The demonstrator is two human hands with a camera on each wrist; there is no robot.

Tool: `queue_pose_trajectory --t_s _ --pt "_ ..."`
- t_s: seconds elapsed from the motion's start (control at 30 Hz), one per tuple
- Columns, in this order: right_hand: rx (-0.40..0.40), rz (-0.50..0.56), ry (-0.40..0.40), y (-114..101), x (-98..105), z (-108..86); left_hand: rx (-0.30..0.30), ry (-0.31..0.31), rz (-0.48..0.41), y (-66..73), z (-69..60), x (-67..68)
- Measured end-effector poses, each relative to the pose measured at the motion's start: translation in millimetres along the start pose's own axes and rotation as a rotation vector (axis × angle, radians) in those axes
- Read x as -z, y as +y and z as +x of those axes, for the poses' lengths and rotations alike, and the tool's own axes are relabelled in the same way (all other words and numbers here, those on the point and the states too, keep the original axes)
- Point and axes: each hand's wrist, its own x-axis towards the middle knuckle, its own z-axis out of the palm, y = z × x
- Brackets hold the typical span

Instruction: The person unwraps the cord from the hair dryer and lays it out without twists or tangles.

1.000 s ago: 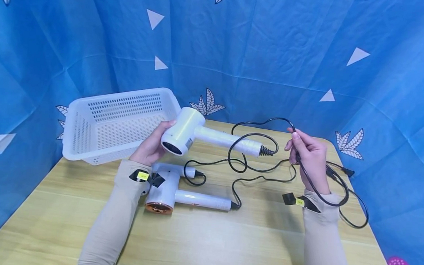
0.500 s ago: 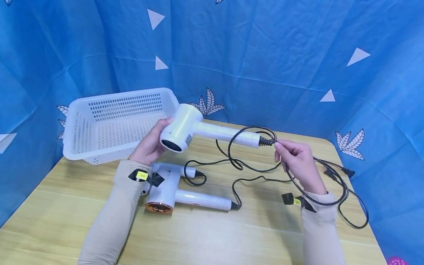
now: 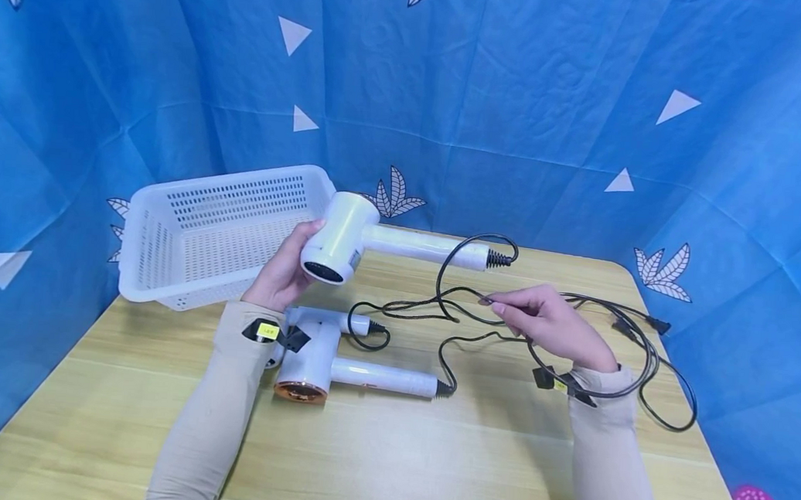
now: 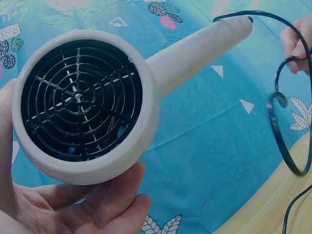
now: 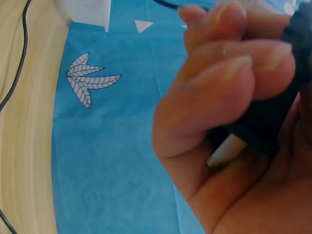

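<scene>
My left hand point(image 3: 286, 273) holds a white hair dryer point(image 3: 340, 234) by its barrel, up off the table, with its handle pointing right. In the left wrist view, its round black grille point(image 4: 80, 100) faces the camera. A black cord point(image 3: 443, 272) leaves the handle's end and loops down to my right hand point(image 3: 549, 322), which pinches it. Curled fingers in the right wrist view also wrap a black plug point(image 5: 265, 124) with a metal prong showing. Below lies another white dryer with a copper-coloured rim point(image 3: 301, 392). A further dryer's handle point(image 3: 355, 324) shows behind it, partly hidden.
A white perforated basket point(image 3: 227, 177) stands at the table's back left, beside my left hand. Cords from the lying dryers run right across the wooden table point(image 3: 399, 467), with plugs point(image 3: 658, 326) near its right edge. A blue curtain point(image 3: 523, 96) hangs behind.
My right hand has moved left and down, sliding along the cord past the handle's end. The held dryer has risen slightly and shifted a little left in my left hand.
</scene>
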Motion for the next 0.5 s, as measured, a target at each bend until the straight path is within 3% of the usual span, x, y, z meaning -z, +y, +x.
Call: queue_pose_trajectory --t_s 0.37,0.5 --pt "0.083 -0.105 -0.188 -15.5 -4.0 -12.1 -0.032 0.023 -0.052 -0.9 1.4 0.2" --pt "0.195 -0.108 -0.237 -18.9 -4.8 -16.7 -0.037 0.026 -0.05 -1.9 3.0 0.6"
